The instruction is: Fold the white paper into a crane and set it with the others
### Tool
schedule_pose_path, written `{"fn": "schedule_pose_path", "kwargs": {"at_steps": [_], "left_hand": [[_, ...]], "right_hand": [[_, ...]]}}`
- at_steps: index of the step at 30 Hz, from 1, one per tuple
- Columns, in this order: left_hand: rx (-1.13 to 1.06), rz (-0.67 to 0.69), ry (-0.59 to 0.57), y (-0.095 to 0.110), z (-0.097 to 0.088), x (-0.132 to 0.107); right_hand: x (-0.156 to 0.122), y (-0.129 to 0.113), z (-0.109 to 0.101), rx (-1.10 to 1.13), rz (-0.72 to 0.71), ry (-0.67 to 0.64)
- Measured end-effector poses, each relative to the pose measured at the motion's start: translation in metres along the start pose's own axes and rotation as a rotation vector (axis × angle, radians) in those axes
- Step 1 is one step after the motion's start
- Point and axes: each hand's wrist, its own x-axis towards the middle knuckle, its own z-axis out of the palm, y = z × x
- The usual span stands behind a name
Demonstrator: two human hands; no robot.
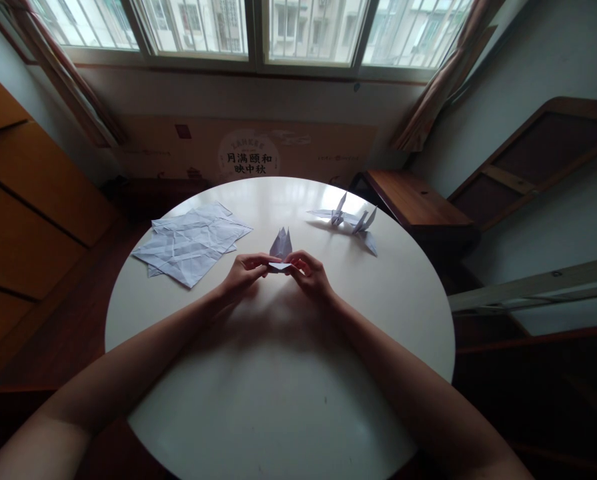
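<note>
Pinching a half-folded paper (280, 253) from both sides, the left hand (243, 272) and right hand (311, 275) sat close together over the middle of the table (278, 400) — fingers closed on its lower edge, 2 points standing up. 2 cranes (338, 215) lay beyond the right hand; creased sheets (191, 243) lay left.

One table (278, 413) is carrying: one half-folded paper piece (281, 250) at centre, being pinched by two hands, left hand (243, 273) and right hand (312, 275); two paper cranes, far crane (337, 215) and near crane (366, 227), at 1 o'clock; one stack of creased sheets (191, 243), count unclear, at 10 o'clock.
</note>
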Motion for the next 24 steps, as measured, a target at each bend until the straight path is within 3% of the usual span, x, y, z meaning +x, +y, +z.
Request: {"fn": "schedule_pose_path", "kwargs": {"at_steps": [3,7,15,21,24], "left_hand": [[-0.065,-0.014,-0.01,0.001,0.001,0.0],[-0.162,-0.071,-0.016,0.003,0.002,-0.001],[-0.059,-0.06,-0.003,-0.004,-0.001,-0.002],[-0.03,0.064,0.024,-0.009,0.001,0.002],[0.085,0.179,0.063,-0.012,0.001,0.002]], "right_hand": [[0.001,-0.001,0.001,0.11,0.02,-0.018],[0.002,-0.006,-0.002,0.068,-0.006,-0.02],[0.001,-0.006,-0.001,-0.021,0.003,-0.033],[0.0,0.001,0.004,0.079,-0.032,0.009],[0.0,-0.003,0.004,0.058,-0.046,0.035]]}}
